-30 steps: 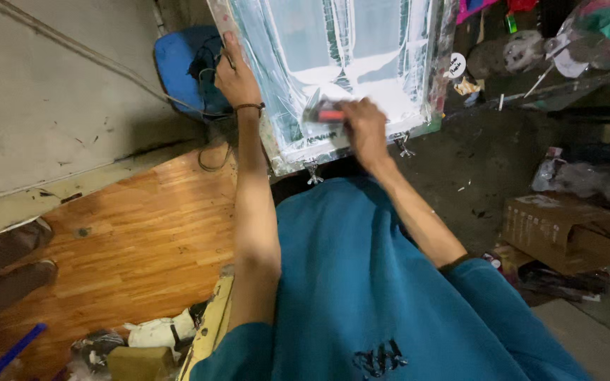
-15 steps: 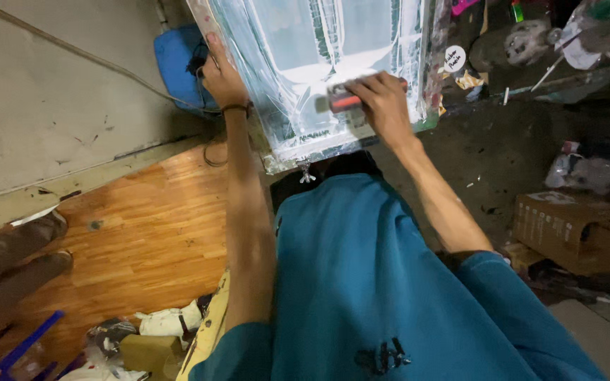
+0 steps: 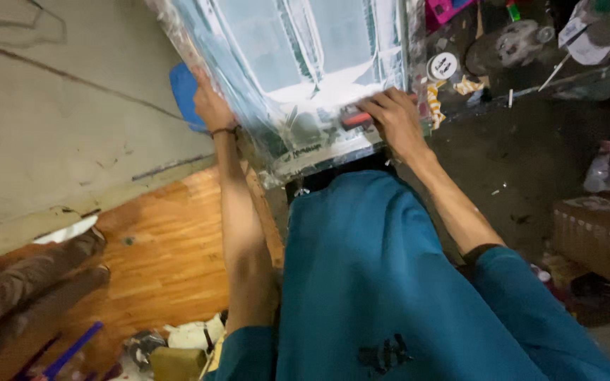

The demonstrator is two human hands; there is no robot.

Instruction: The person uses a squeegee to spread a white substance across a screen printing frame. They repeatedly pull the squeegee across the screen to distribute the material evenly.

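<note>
Red-handled tool [image 3: 356,118] pressed flat on the near end of a plastic-wrapped framed panel [image 3: 298,70], gripped in right hand [image 3: 395,123], fingers curled round the handle. Tool head hidden under the fingers, can't tell its kind. Left hand [image 3: 210,106] clamped on panel's left edge, thumb on top, dark band at wrist. Panel tilted, near edge just above the teal-clothed lap [image 3: 361,268]. Blue object [image 3: 181,88] behind left hand, partly covered. Below left arm: orange wood floor [image 3: 164,247], w/ scraps and a yellowish block [image 3: 171,361] at the bottom. Right of right hand: round white lid [image 3: 443,66], cluttered dark ground, cardboard box [image 3: 594,236] farther right.
</note>
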